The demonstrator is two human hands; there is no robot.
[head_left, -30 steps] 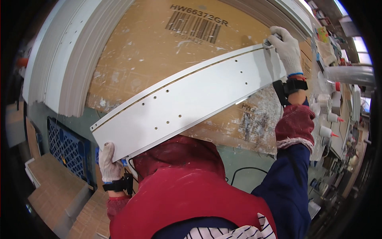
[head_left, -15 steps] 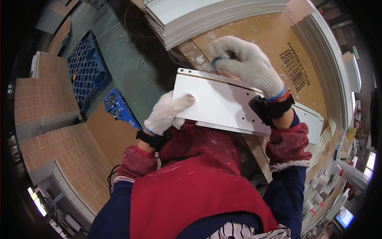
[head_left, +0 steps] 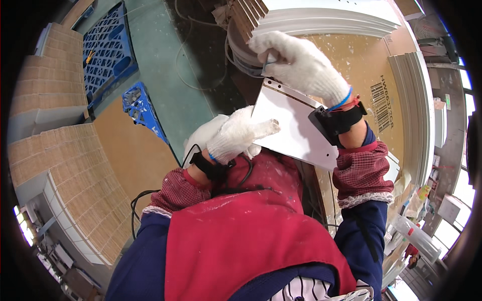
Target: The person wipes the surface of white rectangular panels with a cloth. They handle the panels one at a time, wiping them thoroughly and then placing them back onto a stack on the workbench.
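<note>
White board [head_left: 287, 118] looks stiff, kinda light; I'd grab the edges. Left hand [head_left: 241, 131] clamps its 9 o'clock end, right hand [head_left: 309, 67] pinches something grey [head_left: 271, 56] around 12.

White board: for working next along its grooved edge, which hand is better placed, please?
Probably the right hand: it is by that edge, holding a small grey object. The left hand grips the white board near its end.
</note>
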